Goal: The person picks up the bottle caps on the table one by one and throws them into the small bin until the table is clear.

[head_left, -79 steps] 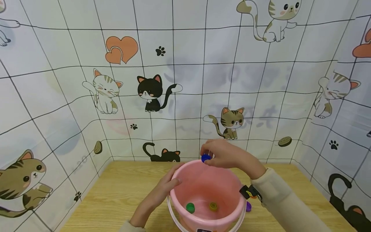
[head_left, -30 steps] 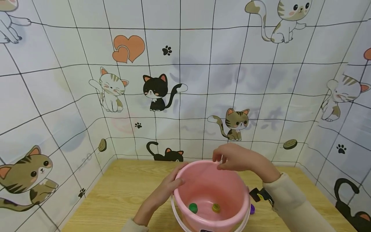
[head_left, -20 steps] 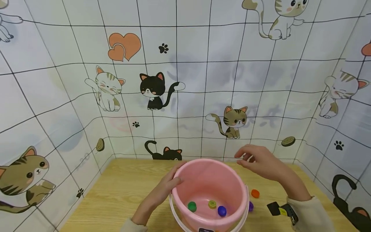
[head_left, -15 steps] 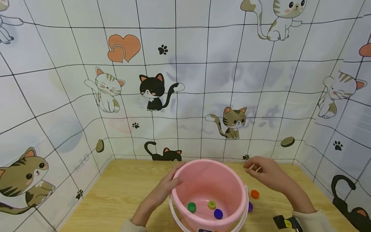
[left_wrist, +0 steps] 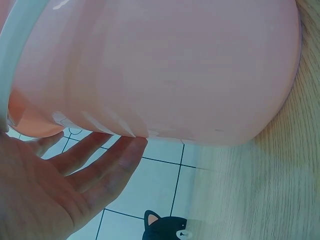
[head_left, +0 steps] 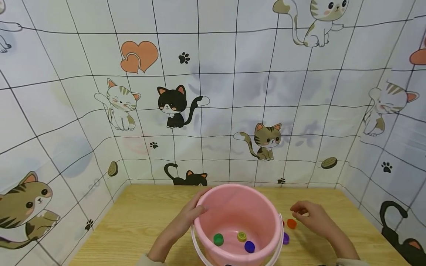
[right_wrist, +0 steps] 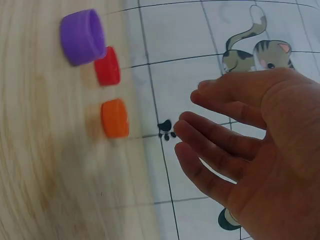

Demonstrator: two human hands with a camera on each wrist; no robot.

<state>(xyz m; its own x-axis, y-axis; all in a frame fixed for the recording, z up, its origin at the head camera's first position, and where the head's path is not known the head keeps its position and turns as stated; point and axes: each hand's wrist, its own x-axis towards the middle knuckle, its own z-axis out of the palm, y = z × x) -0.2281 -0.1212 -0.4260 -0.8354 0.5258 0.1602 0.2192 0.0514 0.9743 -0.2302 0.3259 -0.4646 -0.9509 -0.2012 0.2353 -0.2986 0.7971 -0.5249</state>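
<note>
A pink bucket [head_left: 237, 207] with a white handle stands on the table. My left hand [head_left: 184, 218] grips its left rim, thumb inside and fingers against the outer wall, as the left wrist view shows for the fingers [left_wrist: 112, 172]. At the bucket's bottom lie a green cap [head_left: 218, 239], a yellow cap [head_left: 242, 236] and a blue cap [head_left: 249, 246]. To the right of the bucket, my right hand [head_left: 316, 221] hovers with loosely bent fingers and holds nothing. Nearest to it is an orange cap [right_wrist: 115, 118]. A red cap [right_wrist: 107, 66] and a larger purple cap [right_wrist: 82, 37] sit beside that one.
The wooden table [head_left: 133, 221] meets a white cloth wall [head_left: 216, 92] printed with cats and black grid lines. Cloth walls also close off the left and right sides. The bucket's white handle [head_left: 196, 245] hangs down at its front.
My right hand has let the blue cap go into the bucket, then moved right and down toward the orange cap. My left hand has stayed on the bucket rim.
</note>
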